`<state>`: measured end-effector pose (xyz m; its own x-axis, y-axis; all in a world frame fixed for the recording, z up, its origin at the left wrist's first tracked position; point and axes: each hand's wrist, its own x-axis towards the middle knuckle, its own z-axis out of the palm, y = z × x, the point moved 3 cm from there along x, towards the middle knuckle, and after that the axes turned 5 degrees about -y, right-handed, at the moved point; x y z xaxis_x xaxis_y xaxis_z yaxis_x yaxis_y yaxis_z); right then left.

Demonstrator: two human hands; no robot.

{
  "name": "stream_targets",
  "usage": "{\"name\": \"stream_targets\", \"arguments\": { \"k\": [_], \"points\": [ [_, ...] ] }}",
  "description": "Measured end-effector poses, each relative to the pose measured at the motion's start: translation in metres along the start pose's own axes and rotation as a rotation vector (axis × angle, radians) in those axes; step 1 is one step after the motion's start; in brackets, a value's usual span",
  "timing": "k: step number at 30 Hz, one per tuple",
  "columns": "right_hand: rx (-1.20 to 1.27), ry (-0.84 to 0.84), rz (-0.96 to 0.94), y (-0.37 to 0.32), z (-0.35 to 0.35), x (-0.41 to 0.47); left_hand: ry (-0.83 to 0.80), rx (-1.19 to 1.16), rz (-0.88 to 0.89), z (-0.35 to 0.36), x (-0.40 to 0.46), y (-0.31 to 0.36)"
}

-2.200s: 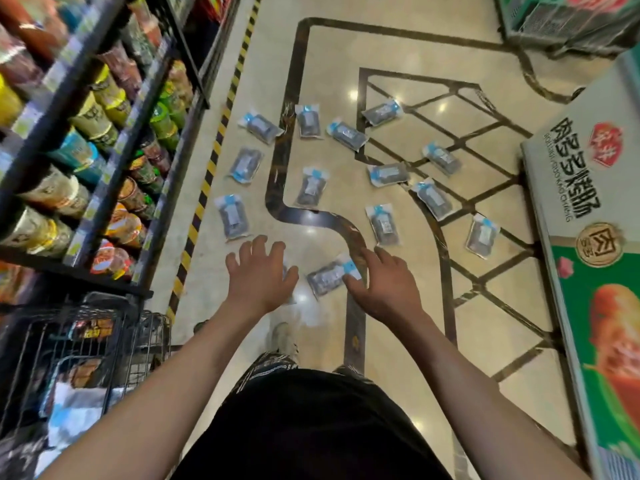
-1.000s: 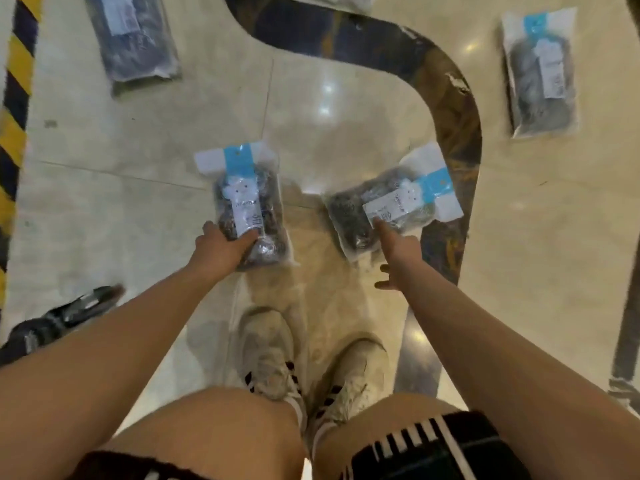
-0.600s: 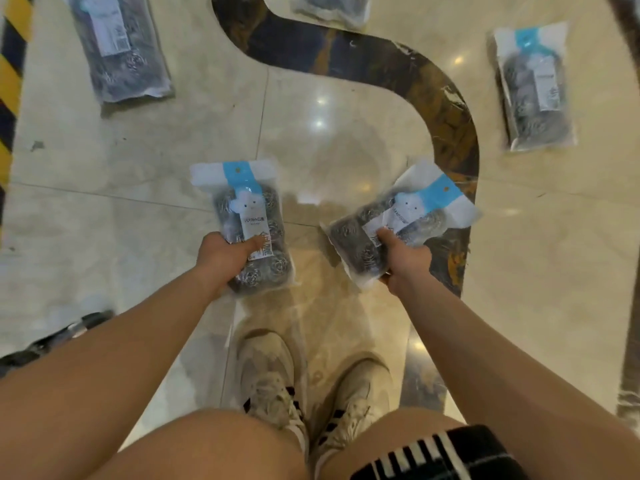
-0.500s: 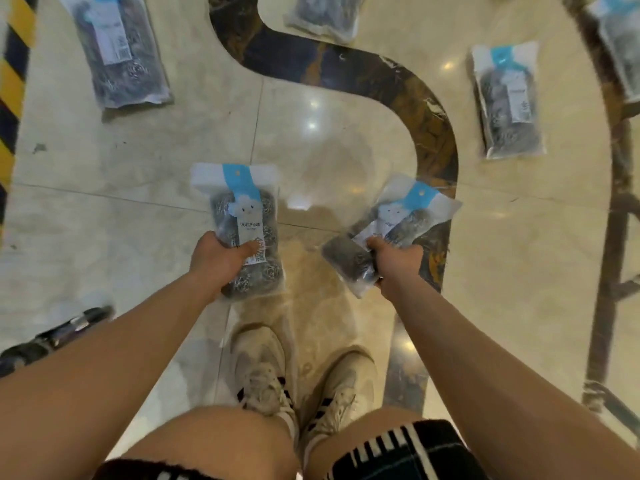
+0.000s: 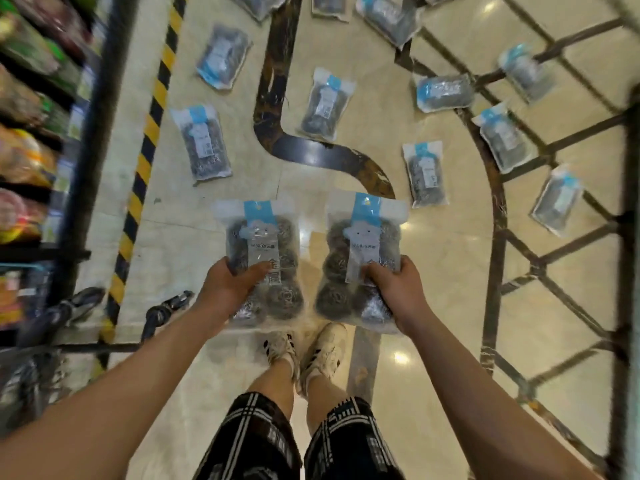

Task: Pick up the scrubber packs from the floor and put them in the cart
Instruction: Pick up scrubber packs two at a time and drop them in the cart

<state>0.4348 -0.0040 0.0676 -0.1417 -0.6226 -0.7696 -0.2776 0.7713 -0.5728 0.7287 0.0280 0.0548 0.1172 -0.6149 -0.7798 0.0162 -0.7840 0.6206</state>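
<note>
Both held packs (image 5: pixel 263 244) point header-up (long axes parallel).

Bare floor (image 5: pixel 214 393) lies open between the person's legs and the cart (image 5: pixel 31 368) at lower left; the shelf rack (image 5: pixel 41 133) walls the left side.

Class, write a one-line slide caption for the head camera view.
Left hand and right hand each hold a scrubber pack above the floor; more packs lie ahead.

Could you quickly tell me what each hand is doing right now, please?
Left hand: grips the left scrubber pack.
Right hand: grips the right scrubber pack.
</note>
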Motion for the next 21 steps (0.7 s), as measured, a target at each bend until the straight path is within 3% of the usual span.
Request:
{"name": "stream_targets", "arguments": {
  "k": [9, 13, 21],
  "points": [
    [-0.028, -0.116, -0.214, -0.122, -0.049, -0.202, -0.076, 0.154, 0.124, -0.030, -0.200, 0.115],
    [0.013, -0.117, -0.210, -0.134, -0.061, -0.267, -0.148, 0.098, 0.128, -0.040, -0.264, 0.144],
    [0.044, -0.127, -0.270, -0.128, -0.064, -0.336, -0.081, -0.011, 0.180, -0.057, -0.331, 0.153]
  ]
}}
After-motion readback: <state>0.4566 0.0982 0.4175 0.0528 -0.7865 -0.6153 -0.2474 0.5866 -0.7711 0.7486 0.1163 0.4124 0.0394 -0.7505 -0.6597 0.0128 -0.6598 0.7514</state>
